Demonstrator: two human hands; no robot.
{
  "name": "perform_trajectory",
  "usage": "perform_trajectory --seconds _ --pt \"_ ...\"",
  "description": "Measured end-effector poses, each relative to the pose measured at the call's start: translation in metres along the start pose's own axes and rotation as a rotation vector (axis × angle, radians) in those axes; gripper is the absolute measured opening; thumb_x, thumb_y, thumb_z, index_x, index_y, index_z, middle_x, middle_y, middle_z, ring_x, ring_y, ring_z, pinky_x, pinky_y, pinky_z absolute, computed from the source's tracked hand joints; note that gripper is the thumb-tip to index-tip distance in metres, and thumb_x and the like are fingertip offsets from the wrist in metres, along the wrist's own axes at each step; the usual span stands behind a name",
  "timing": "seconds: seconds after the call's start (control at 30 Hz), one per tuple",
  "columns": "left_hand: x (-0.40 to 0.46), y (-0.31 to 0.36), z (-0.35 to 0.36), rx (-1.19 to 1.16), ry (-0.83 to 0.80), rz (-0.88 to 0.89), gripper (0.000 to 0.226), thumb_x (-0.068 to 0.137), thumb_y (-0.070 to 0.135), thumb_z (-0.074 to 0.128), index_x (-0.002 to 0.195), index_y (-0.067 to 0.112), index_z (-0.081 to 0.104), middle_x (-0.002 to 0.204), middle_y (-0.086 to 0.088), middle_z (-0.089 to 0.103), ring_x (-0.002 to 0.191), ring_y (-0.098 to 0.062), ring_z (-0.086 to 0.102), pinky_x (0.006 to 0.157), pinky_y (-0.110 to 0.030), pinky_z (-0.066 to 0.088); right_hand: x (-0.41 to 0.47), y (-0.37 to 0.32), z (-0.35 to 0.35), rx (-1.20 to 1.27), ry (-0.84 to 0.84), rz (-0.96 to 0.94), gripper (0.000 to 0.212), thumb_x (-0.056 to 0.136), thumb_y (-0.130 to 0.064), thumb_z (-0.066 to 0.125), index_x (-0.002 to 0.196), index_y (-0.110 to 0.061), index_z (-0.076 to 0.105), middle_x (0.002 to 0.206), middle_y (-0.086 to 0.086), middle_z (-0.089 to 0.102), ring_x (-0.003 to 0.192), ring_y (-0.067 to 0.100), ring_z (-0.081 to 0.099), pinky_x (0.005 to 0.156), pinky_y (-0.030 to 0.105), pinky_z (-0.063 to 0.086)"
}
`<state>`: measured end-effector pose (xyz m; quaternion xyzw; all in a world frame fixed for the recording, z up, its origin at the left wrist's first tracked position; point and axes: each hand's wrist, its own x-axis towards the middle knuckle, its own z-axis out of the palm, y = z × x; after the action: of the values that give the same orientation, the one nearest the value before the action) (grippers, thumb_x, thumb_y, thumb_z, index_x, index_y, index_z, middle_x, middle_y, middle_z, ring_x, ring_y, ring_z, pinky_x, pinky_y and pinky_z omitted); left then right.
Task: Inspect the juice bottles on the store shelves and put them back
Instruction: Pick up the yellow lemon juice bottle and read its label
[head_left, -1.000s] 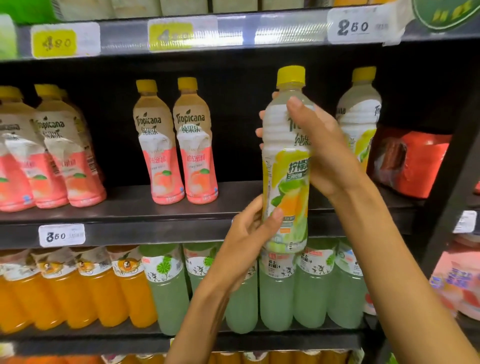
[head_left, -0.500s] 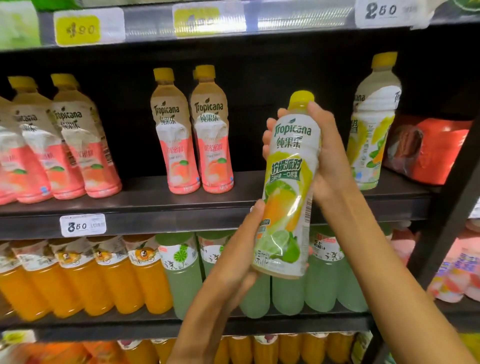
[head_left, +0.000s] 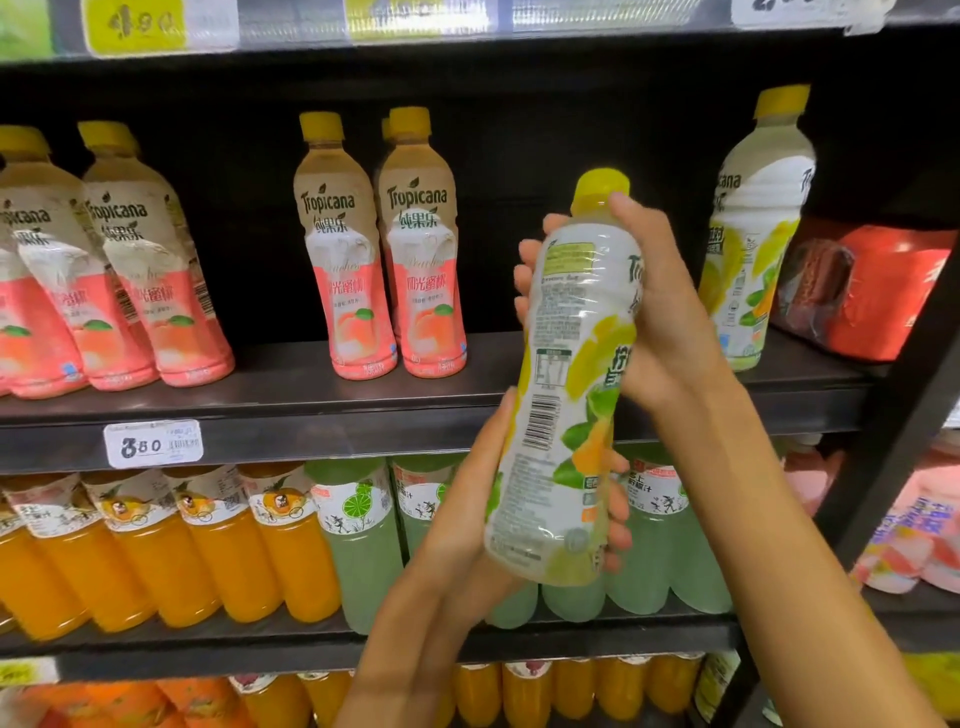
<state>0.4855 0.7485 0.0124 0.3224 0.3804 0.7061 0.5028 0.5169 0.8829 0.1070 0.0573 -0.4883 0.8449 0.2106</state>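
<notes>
Lemon juice bottle (head_left: 563, 395), full, both hands gripping

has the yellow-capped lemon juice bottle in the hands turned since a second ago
Yes. The yellow-capped lemon juice bottle has rotated, barcode side now facing the camera, and tilted, base dropping below the black middle shelf edge.

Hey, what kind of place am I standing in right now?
Most likely a shop's drinks aisle. Rows of peach juice bottles and orange juice bottles fill black shelves with a price tag on the edge.
</notes>
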Motion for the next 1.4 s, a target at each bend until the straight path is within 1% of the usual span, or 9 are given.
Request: perform_trajectory --seconds 0.13,0.27,0.33,0.53,0.7,0.87,1.1,1.27,1.4 --pt "0.000 0.003 -0.006 0.330 0.328 0.155 0.062 0.079 0.066 0.039 0.119 0.025 0.064 0.112 0.000 0.071 0.105 -0.017 0.066 0.098 -0.042 0.048 -0.005 -0.005 0.005 -0.279 0.082 -0.176 0.029 0.096 -0.035 0.053 0.094 -0.011 0.068 0.083 0.009 0.071 0.076 0.021 0.069 0.070 0.033 0.058" --pt "0.000 0.007 0.005 0.524 0.300 0.240 0.043 0.072 0.076 0.043 0.095 0.049 0.069 0.100 0.014 0.074 0.094 -0.004 0.069 0.073 -0.015 0.055 -0.008 -0.003 0.012 -0.401 0.106 -0.269 0.031 0.096 -0.038 0.053 0.093 -0.010 0.066 0.078 0.008 0.066 0.072 0.019 0.067 0.065 0.031 0.057" --pt "0.000 0.006 0.012 0.449 0.319 0.238 0.040 0.069 0.076 0.045 0.087 0.051 0.070 0.093 0.014 0.075 0.088 -0.005 0.071 0.072 -0.019 0.056 -0.006 -0.004 0.014 -0.387 0.079 -0.219 0.037 0.096 -0.043 0.051 0.093 -0.010 0.066 0.081 0.009 0.067 0.075 0.019 0.067 0.071 0.033 0.057" --pt "-0.015 0.011 0.013 0.121 0.165 0.092 0.078 0.075 0.070 0.050 0.116 0.005 0.060 0.083 -0.013 0.069 0.068 -0.025 0.067 0.063 -0.036 0.055 -0.002 -0.003 0.018 -0.019 0.053 0.030 0.047 0.094 -0.048 0.048 0.102 -0.004 0.062 0.085 0.010 0.075 0.081 0.022 0.073 0.073 0.035 0.060" --pt "-0.023 0.012 0.010 0.159 0.098 -0.024 0.078 0.077 0.075 0.038 0.101 0.006 0.067 0.082 -0.018 0.069 0.070 -0.029 0.068 0.073 -0.042 0.059 -0.003 0.000 0.015 -0.050 0.107 0.026 0.035 0.095 -0.040 0.051 0.094 -0.007 0.064 0.081 0.007 0.075 0.075 0.019 0.073 0.069 0.032 0.060" --pt "-0.034 0.022 0.014 0.051 0.055 -0.020 0.062 0.075 0.054 0.057 0.111 0.004 0.064 0.085 -0.021 0.069 0.069 -0.031 0.068 0.065 -0.041 0.057 -0.004 0.000 0.008 -0.020 0.175 0.074 0.043 0.096 -0.042 0.050 0.090 -0.003 0.066 0.081 0.012 0.073 0.077 0.022 0.073 0.072 0.036 0.061" --pt "-0.052 0.038 0.030 -0.553 -0.294 0.022 0.071 0.076 0.027 0.075 0.126 -0.014 0.046 0.107 -0.039 0.060 0.095 -0.048 0.063 0.084 -0.057 0.053 -0.012 0.008 0.007 0.000 0.084 0.310 0.072 0.084 -0.044 0.052 0.137 0.005 0.045 0.120 0.020 0.058 0.099 0.027 0.063 0.079 0.038 0.057" --pt "-0.058 0.043 0.040 -0.588 -0.312 0.035 0.059 0.085 0.026 0.066 0.120 -0.019 0.051 0.115 -0.042 0.055 0.106 -0.054 0.057 0.100 -0.056 0.040 -0.010 0.017 0.008 -0.076 0.039 0.378 0.064 0.099 -0.047 0.035 0.073 -0.006 0.076 0.073 0.008 0.072 0.067 0.017 0.071 0.056 0.024 0.058" --pt "-0.059 0.037 0.038 -0.548 -0.255 0.052 0.067 0.075 0.021 0.076 0.122 -0.017 0.048 0.111 -0.041 0.058 0.099 -0.052 0.061 0.089 -0.058 0.050 -0.010 0.018 0.012 0.005 0.020 0.419 0.052 0.092 -0.052 0.044 0.095 -0.004 0.063 0.088 0.010 0.065 0.076 0.020 0.067 0.072 0.029 0.058"
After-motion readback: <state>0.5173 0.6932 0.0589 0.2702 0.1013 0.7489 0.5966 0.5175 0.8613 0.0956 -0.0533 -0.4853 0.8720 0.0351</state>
